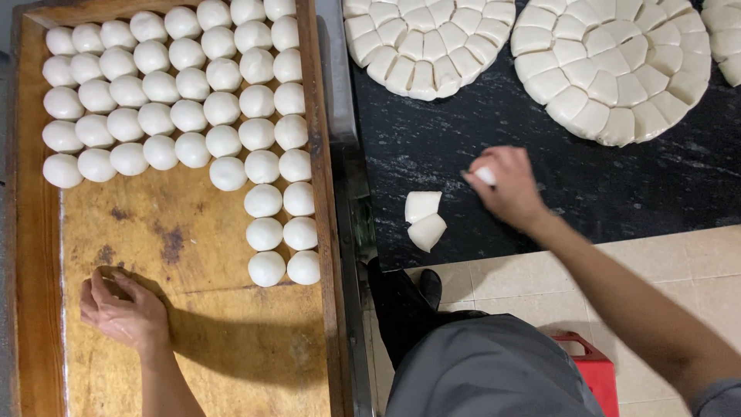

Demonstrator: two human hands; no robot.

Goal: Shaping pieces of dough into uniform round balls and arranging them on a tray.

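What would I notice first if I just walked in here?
Rows of round white dough balls fill the top of the wooden tray on the left. On the black stone counter lie big cut dough discs. The right hand pinches a white dough piece.

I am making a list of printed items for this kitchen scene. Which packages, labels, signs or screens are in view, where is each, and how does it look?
None in view: no package, label, sign or screen.
Only these are seen: a wooden tray of white dough balls, cut dough rounds on a black counter, and a plain red box on the floor.
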